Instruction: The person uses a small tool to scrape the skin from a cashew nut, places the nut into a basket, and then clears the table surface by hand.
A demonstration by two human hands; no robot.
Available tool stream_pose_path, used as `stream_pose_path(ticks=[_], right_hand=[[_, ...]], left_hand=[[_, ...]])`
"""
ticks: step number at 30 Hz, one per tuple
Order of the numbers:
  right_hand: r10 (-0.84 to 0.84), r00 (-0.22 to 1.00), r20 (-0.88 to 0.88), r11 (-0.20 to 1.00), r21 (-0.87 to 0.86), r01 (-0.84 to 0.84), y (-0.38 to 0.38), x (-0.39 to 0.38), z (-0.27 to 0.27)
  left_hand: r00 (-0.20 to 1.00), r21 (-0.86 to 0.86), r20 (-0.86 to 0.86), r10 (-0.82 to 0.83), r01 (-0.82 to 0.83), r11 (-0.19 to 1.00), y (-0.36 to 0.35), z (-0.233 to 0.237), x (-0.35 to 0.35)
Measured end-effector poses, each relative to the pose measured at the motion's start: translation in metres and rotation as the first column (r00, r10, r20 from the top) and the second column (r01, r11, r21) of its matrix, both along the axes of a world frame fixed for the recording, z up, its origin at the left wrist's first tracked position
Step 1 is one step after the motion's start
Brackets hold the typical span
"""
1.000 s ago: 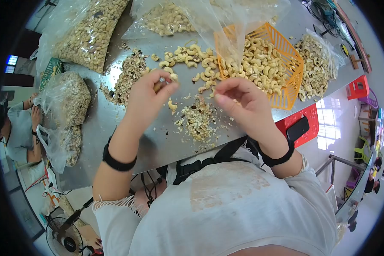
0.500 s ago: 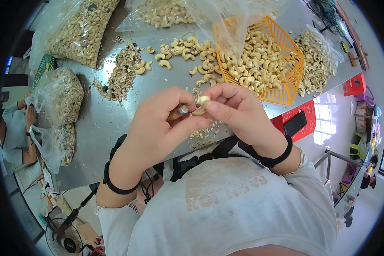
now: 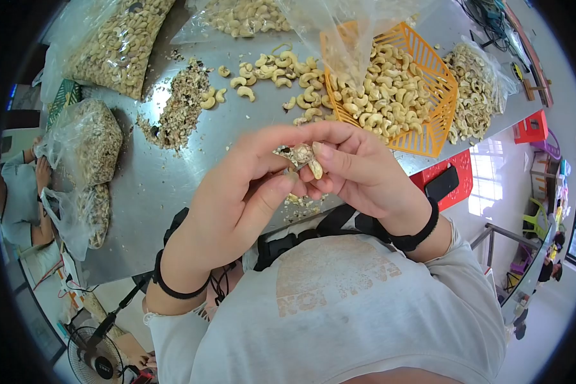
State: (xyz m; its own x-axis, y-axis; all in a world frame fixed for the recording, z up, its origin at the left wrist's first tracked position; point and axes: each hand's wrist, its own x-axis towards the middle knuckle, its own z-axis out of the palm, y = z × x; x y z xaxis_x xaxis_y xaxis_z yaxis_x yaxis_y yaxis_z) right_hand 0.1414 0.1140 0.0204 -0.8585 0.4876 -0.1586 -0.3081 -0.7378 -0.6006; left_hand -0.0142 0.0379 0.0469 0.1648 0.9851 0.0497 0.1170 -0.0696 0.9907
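My right hand (image 3: 358, 163) pinches a pale cashew nut (image 3: 315, 168) between thumb and fingers, just above the table's near edge. Against the nut, my left hand (image 3: 253, 173) is closed around a small tool whose metal tip shows between the fingers; its handle is mostly hidden. The fingertips of both hands almost meet. Beyond them loose cashews (image 3: 281, 70) lie on the metal table (image 3: 237, 121). An orange basket (image 3: 441, 83) full of cashews stands to the right. Crumbs and skin bits (image 3: 182, 109) form a pile to the left.
Plastic bags of nuts (image 3: 121, 48) and of crumbs (image 3: 99, 144) lie on the left. Another bag of cashews (image 3: 470, 89) sits right of the basket. A phone (image 3: 441, 184) rests on a red stool (image 3: 465, 169). A co-worker's arm (image 3: 43, 179) is at the far left.
My left hand has shifted slightly and its fingers have opened out from a tighter curl, over the nut. The nut in my right hand has been turned and sits a little lower.
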Motion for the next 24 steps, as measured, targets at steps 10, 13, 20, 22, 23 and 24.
stream_pose_path(ticks=[10, 13, 20, 22, 23, 24], right_hand=[[-0.108, 0.989, 0.1, 0.951, 0.301, 0.073, -0.003, 0.0, 0.005], [-0.126, 0.986, 0.109, 0.935, 0.344, 0.081, -0.002, 0.003, 0.0], [-0.171, 0.978, 0.119, 0.938, 0.323, 0.125, -0.005, 0.002, 0.003], [-0.214, 0.973, 0.088, 0.916, 0.363, 0.169, -0.007, 0.001, -0.001], [-0.214, 0.973, 0.088, 0.916, 0.363, 0.169, -0.007, 0.001, -0.001], [-0.235, 0.969, 0.074, 0.908, 0.372, 0.192, -0.007, 0.0, -0.002]], left_hand=[[0.987, 0.093, -0.147, 0.068, -0.055, 0.994, -0.001, -0.002, 0.001], [0.991, 0.084, -0.121, 0.059, -0.049, 0.995, -0.001, -0.002, 0.003], [0.998, 0.022, 0.037, 0.06, -0.06, 0.998, -0.006, 0.0, 0.011], [0.996, -0.001, 0.058, 0.063, -0.063, 0.998, -0.006, -0.001, 0.01], [0.997, -0.004, 0.058, 0.053, -0.053, 0.999, -0.006, -0.002, 0.009], [0.997, -0.007, 0.059, 0.043, -0.042, 0.999, -0.006, -0.002, 0.009]])
